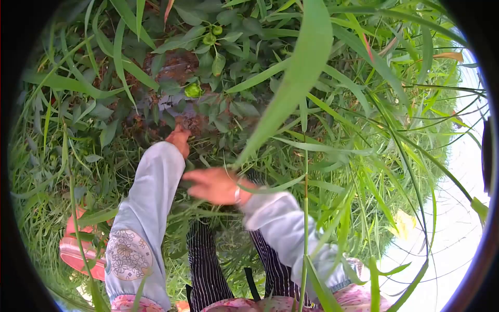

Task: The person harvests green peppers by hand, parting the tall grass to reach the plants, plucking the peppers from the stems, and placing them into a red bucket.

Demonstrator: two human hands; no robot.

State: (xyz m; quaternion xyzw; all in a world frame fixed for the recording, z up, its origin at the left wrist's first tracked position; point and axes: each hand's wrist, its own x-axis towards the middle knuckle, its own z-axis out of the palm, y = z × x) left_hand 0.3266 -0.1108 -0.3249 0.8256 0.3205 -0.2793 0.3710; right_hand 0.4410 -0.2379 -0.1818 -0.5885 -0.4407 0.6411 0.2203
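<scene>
My left hand (179,139), in a pale blue sleeve (156,182), reaches down to the soil at the foot of leafy plants. Its fingertips are partly lost among soil and stems, so its grip cannot be made out. My right hand (214,185) is lower and to the right, above the grass, slightly blurred. Its fingers stretch out to the left, with nothing seen in them. A light bracelet (237,195) circles that wrist. Ahead of the left hand, a green pepper (193,90) hangs low on a plant, and small round green peppers (209,39) sit higher up.
Long grass blades surround the plants, and one broad blade (296,78) crosses close to the camera. Bare soil (179,67) and shiny film (171,101) show between leaves. A pinkish-red object (80,252) lies at lower left. Striped trouser legs (205,260) stand below.
</scene>
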